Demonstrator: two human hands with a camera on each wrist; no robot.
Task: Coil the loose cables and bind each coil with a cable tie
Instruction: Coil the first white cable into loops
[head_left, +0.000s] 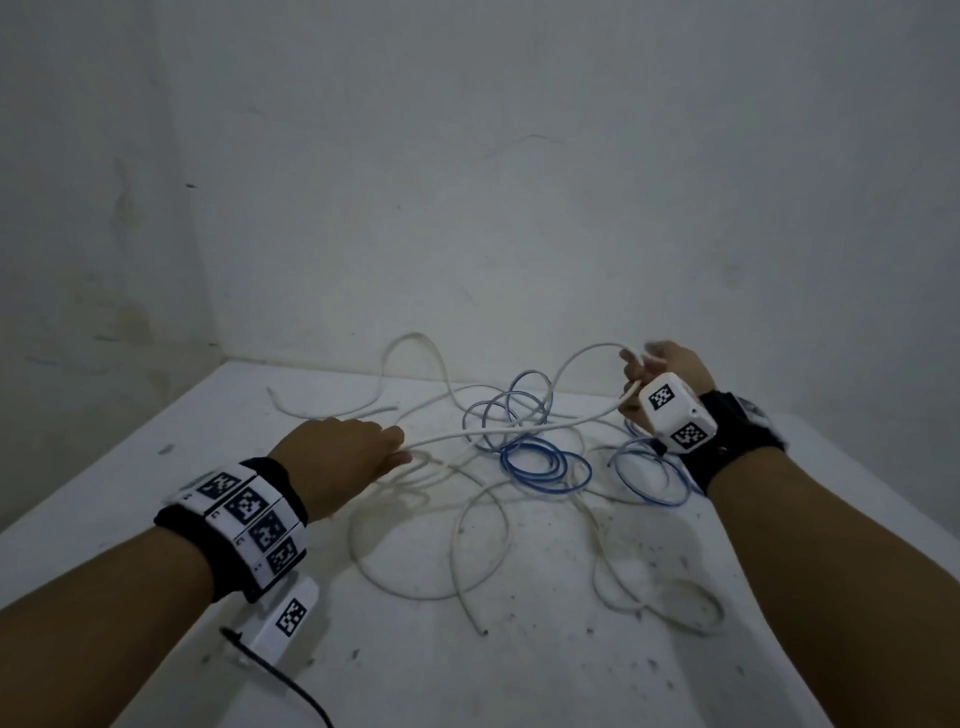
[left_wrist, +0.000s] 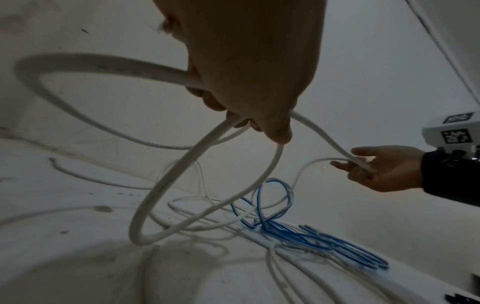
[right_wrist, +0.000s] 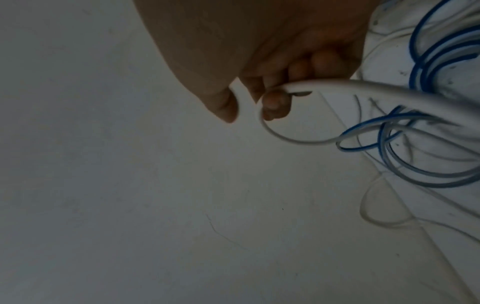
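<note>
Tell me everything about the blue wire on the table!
The blue wire is thin and looks plastic-coated, with paler blue stretches. It lies loose on the white table in several messy, untied loops, some standing up, between the two hands. White cable crosses over and through it. Neither the left hand nor the right hand touches it; both hold white cable.

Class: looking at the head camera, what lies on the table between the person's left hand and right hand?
A taut white cable spans left hand to right hand; blue cable loops lie beneath, in the head view.
</note>
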